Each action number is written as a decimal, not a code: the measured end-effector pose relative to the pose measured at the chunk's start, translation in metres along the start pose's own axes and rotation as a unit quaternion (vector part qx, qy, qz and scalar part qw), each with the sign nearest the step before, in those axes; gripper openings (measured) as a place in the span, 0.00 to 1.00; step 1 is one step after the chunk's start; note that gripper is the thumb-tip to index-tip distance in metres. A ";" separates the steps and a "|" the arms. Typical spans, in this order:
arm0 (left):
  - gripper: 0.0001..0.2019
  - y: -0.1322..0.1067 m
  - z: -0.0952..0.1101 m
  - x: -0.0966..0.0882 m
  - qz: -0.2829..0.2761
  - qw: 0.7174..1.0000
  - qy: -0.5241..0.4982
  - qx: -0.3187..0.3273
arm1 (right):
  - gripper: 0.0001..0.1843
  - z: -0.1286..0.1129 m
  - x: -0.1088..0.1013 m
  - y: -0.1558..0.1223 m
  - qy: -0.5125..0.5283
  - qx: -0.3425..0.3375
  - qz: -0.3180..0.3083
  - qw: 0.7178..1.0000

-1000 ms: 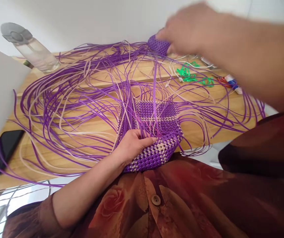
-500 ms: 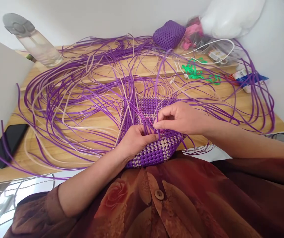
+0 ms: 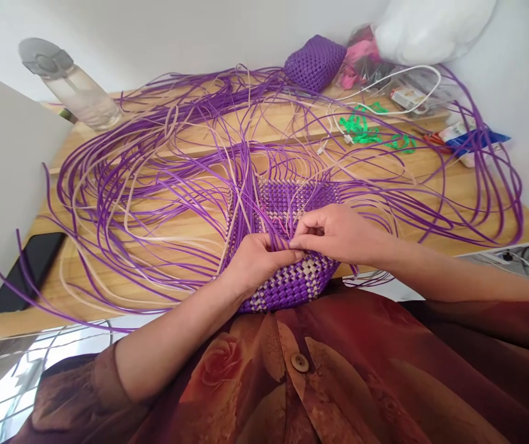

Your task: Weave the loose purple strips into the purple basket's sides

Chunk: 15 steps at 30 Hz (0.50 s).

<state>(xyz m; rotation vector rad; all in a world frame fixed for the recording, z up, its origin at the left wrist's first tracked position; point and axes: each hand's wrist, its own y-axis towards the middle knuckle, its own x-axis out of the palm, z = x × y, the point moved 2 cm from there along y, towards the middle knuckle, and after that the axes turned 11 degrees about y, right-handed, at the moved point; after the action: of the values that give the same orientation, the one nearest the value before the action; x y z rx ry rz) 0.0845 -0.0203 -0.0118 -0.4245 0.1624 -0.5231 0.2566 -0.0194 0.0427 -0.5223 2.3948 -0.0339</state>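
A partly woven basket (image 3: 287,290) in purple and beige plastic strips sits at the table's front edge, against my shirt. Long loose strips (image 3: 93,166) fan out from its edges on both sides. My left hand (image 3: 258,262) grips the basket's near wall, thumb lying along the rim and fingers inside. Close beside it, my right hand (image 3: 327,231) pinches a purple strip at the rim, thumb against forefinger. The fingertips of both hands nearly meet, and the end of the pinched strip is hidden there.
Around the wooden table (image 3: 163,222) are a water bottle (image 3: 73,86) and a black phone (image 3: 26,271) at left. A purple woven piece (image 3: 315,61), green strips (image 3: 361,126), a white cable (image 3: 438,80) and plastic bags (image 3: 431,31) lie at the back right.
My right hand has moved slightly down and right, closer to the rim. The purple strip that stood up above it no longer shows upright. The whole view has shifted a little.
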 end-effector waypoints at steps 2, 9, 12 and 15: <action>0.13 -0.001 0.002 0.000 0.011 1.000 0.000 -0.008 | 0.09 -0.004 -0.006 -0.007 -0.051 -0.016 -0.033 0.998; 0.14 -0.002 0.002 0.000 0.018 1.000 0.024 -0.004 | 0.14 -0.015 -0.018 -0.039 -0.202 -0.060 -0.070 0.975; 0.15 -0.001 0.004 -0.002 0.036 0.996 0.070 0.036 | 0.15 -0.020 -0.016 -0.038 -0.013 -0.050 -0.113 0.992; 0.15 -0.002 0.004 -0.002 0.027 0.996 0.072 0.044 | 0.11 -0.020 -0.016 -0.027 0.132 -0.041 -0.065 0.988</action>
<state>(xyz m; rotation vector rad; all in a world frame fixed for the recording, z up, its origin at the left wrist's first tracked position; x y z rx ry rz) 0.0829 -0.0194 -0.0072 -0.2952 0.2882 -0.5050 0.2641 -0.0402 0.0723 -0.7526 2.6240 -0.0648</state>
